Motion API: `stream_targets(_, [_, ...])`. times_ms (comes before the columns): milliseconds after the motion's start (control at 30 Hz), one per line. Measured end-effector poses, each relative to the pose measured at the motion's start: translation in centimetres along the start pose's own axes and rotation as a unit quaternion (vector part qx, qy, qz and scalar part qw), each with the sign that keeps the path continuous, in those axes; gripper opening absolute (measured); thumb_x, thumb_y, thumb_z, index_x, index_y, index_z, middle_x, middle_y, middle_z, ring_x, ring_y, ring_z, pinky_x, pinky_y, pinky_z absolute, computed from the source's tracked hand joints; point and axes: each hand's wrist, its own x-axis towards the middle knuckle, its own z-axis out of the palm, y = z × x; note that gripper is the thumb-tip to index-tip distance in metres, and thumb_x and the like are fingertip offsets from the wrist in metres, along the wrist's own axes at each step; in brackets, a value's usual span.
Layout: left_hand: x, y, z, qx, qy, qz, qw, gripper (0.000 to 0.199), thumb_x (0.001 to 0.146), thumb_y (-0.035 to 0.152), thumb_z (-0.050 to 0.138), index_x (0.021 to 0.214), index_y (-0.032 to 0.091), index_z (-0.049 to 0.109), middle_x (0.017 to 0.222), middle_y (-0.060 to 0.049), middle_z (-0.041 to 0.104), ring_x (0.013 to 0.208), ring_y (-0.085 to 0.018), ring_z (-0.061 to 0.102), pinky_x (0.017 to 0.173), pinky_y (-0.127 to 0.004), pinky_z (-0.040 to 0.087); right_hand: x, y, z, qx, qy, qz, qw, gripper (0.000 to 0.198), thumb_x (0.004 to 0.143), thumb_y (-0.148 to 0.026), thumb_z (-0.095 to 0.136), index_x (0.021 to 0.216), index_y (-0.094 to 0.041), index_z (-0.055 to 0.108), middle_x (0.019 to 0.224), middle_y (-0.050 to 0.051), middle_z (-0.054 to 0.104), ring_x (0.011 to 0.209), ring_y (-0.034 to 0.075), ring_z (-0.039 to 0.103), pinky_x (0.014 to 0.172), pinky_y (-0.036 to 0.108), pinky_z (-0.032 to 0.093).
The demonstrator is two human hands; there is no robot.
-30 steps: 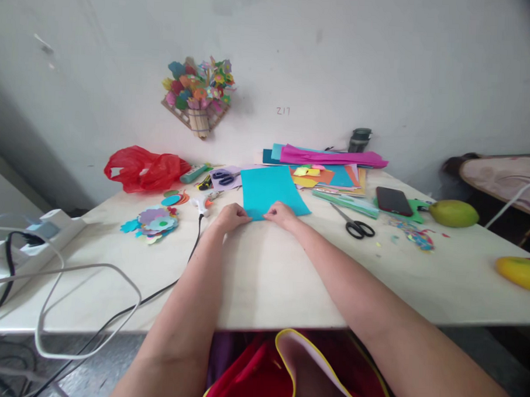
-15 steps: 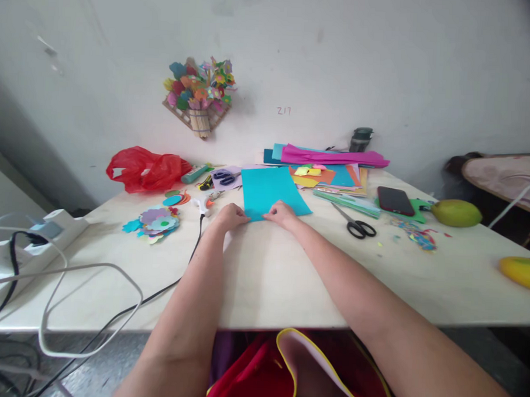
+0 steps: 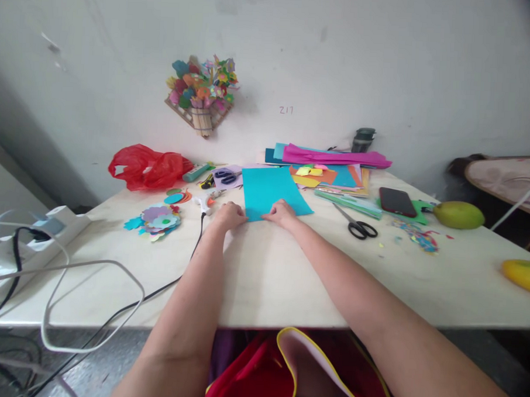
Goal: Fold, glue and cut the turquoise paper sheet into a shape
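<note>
A bright blue sheet of paper [image 3: 274, 190] lies on the white table in front of me. My left hand [image 3: 231, 216] is closed at the sheet's near left corner, its fingertips pinching the edge. Along the same near edge, my right hand [image 3: 281, 213] pinches the paper between thumb and fingers. Left of my left hand rests a white glue gun [image 3: 203, 204] with a black cord. Black-handled scissors [image 3: 357, 227] lie open to the right of the sheet.
Paper flowers [image 3: 158, 220] and a red plastic bag [image 3: 147, 167] are on the left. A power strip [image 3: 38, 247] with loose cables sits at the left edge. Coloured sheets [image 3: 332, 157], a phone [image 3: 397, 202], paper scraps [image 3: 421, 237] and a green mango [image 3: 458, 214] lie to the right.
Both hands stay at the paper's near edge with hardly any movement. The whole view has shifted very slightly.
</note>
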Motion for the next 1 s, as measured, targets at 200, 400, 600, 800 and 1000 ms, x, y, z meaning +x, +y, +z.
stream_targets(200, [-0.4,2.0,1.0,0.044,0.105,-0.014,0.993,0.053,0.071,0.053,0.046,0.113,0.021,0.052,0.123,-0.010,0.048,0.121,-0.031,0.030,0.098,-0.042,0.024,0.0,-0.1,-0.1,-0.014,-0.012,0.004,1.000,0.029,0.064,-0.047,0.065,0.067,-0.018,0.063,0.095,0.008,0.058,0.084,0.017,0.056,0.072,0.024,0.041])
stream_targets(400, [-0.4,3.7,2.6,0.097,0.032,-0.010,0.995,0.064,0.076,0.054,0.035,0.131,0.022,0.035,0.145,-0.004,0.017,0.131,-0.029,-0.013,0.103,-0.051,-0.006,0.1,0.1,0.3,-0.021,0.000,-0.009,1.000,0.029,0.065,-0.048,0.064,0.067,-0.018,0.063,0.092,0.008,0.058,0.084,0.016,0.056,0.074,0.024,0.041])
stream_targets(600, [-0.4,3.3,2.8,0.107,0.000,-0.014,0.994,0.066,0.076,0.054,0.033,0.134,0.022,0.031,0.146,-0.004,0.011,0.129,-0.029,-0.020,0.100,-0.055,-0.012,0.2,0.2,0.4,-0.022,0.004,-0.025,0.999,0.027,0.067,-0.045,0.064,0.067,-0.018,0.063,0.089,0.008,0.058,0.084,0.016,0.055,0.075,0.025,0.041])
stream_targets(800, [-0.1,3.1,2.8,0.102,-0.018,-0.067,0.992,0.070,0.072,0.061,0.036,0.134,0.030,0.029,0.146,-0.002,0.007,0.127,-0.033,-0.021,0.096,-0.063,-0.010,0.1,0.3,0.4,-0.026,-0.003,-0.028,0.999,0.027,0.070,-0.045,0.062,0.069,-0.018,0.064,0.092,0.009,0.057,0.085,0.016,0.055,0.075,0.025,0.041])
stream_targets(1000, [-0.6,2.7,2.9,0.112,-0.032,-0.105,0.988,0.062,0.077,0.056,0.032,0.135,0.034,0.025,0.146,0.001,0.007,0.128,-0.033,-0.019,0.095,-0.062,-0.012,-0.2,-0.1,-0.1,-0.030,-0.011,-0.013,0.999,0.026,0.070,-0.044,0.061,0.070,-0.019,0.064,0.095,0.008,0.057,0.086,0.016,0.055,0.076,0.024,0.040])
